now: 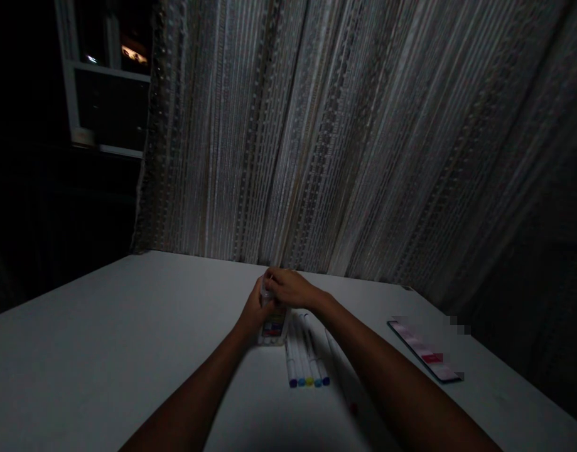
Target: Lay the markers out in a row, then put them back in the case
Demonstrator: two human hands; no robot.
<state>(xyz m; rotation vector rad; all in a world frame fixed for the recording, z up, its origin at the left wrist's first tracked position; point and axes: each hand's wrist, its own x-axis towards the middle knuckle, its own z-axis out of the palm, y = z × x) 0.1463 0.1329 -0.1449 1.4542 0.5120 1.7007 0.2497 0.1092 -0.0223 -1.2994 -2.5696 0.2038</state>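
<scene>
A clear plastic marker case point(273, 325) with a printed label stands on the white table. Wrapped around its left side is my left hand point(256, 306). My right hand point(288, 287) reaches over from the right, with its fingers curled closed on the top of the case; dim light hides exactly what the fingertips pinch. Right beside the case, several white markers point(307, 351) lie in a row, their purple, blue and yellow ends toward me. A red marker end point(353, 408) shows near my right forearm, which covers part of that marker.
A flat, dark-edged strip point(424, 351) with pale and pink patches lies at the table's right. The white table point(128, 339) reaches back to a patterned curtain point(288, 138). A dark window point(109, 94) is at the far left. The room is dim.
</scene>
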